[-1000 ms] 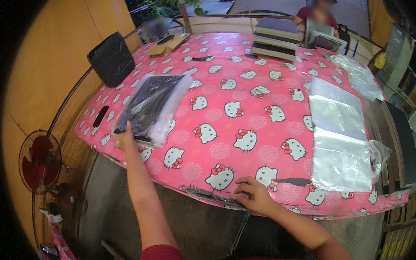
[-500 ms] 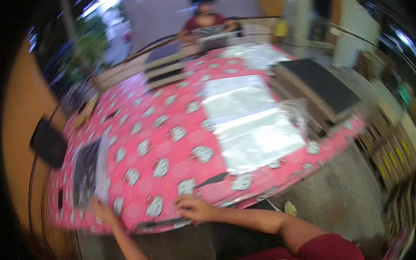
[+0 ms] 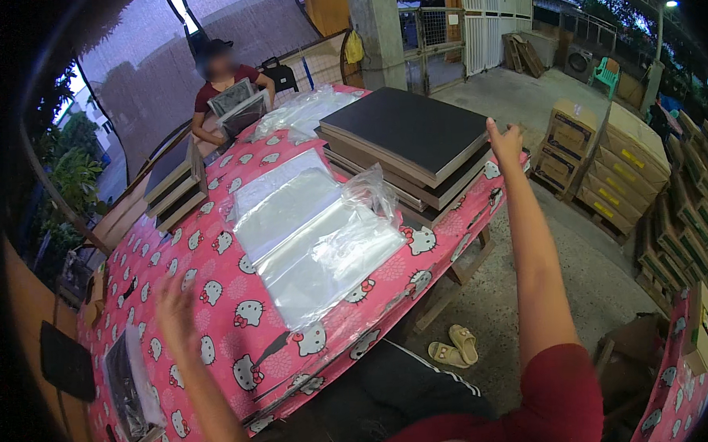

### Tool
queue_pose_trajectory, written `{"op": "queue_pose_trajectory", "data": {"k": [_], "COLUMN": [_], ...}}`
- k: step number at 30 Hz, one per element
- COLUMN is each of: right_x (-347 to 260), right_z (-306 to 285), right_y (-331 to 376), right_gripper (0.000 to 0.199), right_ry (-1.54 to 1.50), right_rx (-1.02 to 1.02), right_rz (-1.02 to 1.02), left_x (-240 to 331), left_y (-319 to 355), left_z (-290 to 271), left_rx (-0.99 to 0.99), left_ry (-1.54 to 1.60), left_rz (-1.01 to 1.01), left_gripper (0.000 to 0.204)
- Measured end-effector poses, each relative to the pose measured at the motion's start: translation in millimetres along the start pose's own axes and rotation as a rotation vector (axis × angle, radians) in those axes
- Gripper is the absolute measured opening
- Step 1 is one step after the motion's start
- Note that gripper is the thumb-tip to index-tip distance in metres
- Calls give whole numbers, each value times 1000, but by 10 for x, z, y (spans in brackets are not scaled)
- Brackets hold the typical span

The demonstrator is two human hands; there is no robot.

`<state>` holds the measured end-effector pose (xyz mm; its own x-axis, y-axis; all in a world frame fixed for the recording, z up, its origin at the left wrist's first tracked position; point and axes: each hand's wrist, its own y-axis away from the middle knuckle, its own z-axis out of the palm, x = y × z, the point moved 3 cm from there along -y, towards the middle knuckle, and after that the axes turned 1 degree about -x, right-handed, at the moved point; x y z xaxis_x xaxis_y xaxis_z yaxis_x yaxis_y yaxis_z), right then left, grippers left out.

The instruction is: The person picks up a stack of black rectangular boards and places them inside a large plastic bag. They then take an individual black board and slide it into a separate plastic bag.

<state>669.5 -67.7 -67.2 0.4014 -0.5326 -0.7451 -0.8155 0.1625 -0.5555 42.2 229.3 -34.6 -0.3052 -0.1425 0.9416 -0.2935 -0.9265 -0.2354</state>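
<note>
My right hand reaches out to the right corner of a stack of flat black-topped panels with brownish edges. Its fingers are apart and it grips nothing; I cannot tell whether the thumb touches the top panel. My left hand, a little blurred, hovers over the pink patterned tablecloth, fingers spread and holding nothing. Between the hands lies a pile of flat clear plastic sleeves, with a crumpled clear bag beside the stack. A dark panel in clear plastic lies at the table's left end.
Across the table a person handles grey framed panels, near more clear plastic. Another panel stack stands at the far left edge. Cardboard boxes stand on the floor at right; yellow sandals lie below the table edge.
The view has swung right. My right hand has moved from the near table edge to the panel stack's corner. My left hand has come away from the plastic-wrapped panel.
</note>
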Motion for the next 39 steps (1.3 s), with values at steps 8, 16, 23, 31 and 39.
{"op": "queue_pose_trajectory", "data": {"k": [8, 16, 23, 31, 39], "right_x": [238, -313, -394, -774, -1917], "right_z": [488, -311, -1133, -700, -723], "right_y": [-298, 561, 1364, 2152, 2685], "right_gripper": [43, 31, 64, 58, 48], "right_ry": [-814, -1069, -1431, -1164, -1534], "right_rx": [-589, -991, -1368, -1297, -937], "right_rz": [652, 722, 1047, 935, 231], "left_x": [-955, -1325, -932, -114, 18], "left_y": [137, -296, 281, 988, 786], "left_z": [2447, 3385, 2592, 1890, 711], "left_rx": [-526, -549, -595, -544, -355], "left_ry": [247, 306, 72, -232, -313], "left_rz": [-633, -771, -720, -120, 145], "left_gripper": [72, 49, 52, 67, 79]}}
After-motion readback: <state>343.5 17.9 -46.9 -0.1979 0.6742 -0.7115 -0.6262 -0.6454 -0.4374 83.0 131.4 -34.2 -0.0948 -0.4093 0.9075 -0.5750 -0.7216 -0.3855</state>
